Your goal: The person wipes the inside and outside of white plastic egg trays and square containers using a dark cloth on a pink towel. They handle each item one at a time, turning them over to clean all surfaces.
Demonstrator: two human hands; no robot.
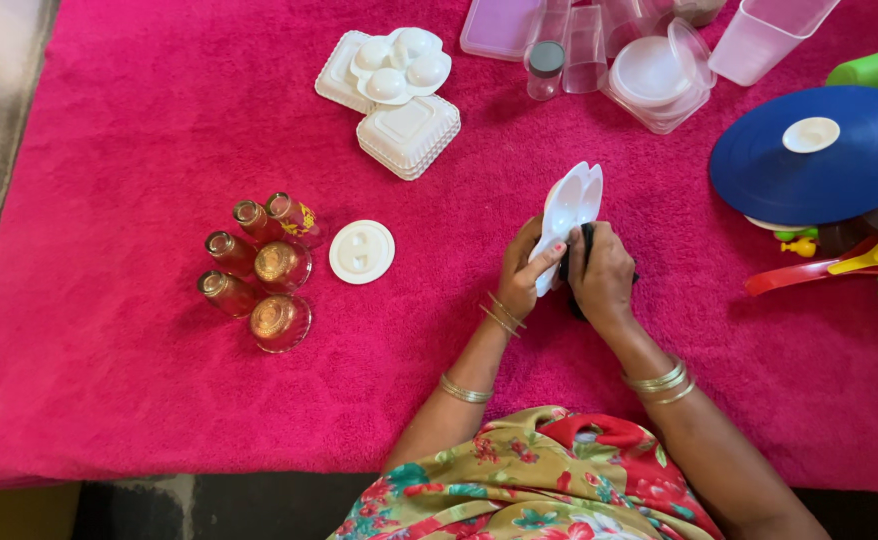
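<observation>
Just right of the frame's centre, in the head view, your two hands meet on the pink cloth (139, 130). Your left hand (525, 268) is closed around the lower end of a white moulded tray (571, 205), thumb and fingers wrapped on its edge. The tray stands tilted, its long axis running from your hands up and slightly right toward the top of the frame, cups facing left. Your right hand (600, 272) is curled shut on a dark cloth (586, 240) pressed against the tray's back side. Both hands touch the tray; the left alone carries it.

Well apart, at left of the frame, lie a round white lid (362, 252) and a cluster of amber glasses (257, 272). Similar white trays (397, 95) are stacked at upper centre. Clear containers (649, 50) sit along the top edge; a blue lid (819, 155) lies at right.

Hidden: most of the dark cloth, under your right palm, and the tray's lower end, inside your left grip. Items at the far right edge are cut off.
</observation>
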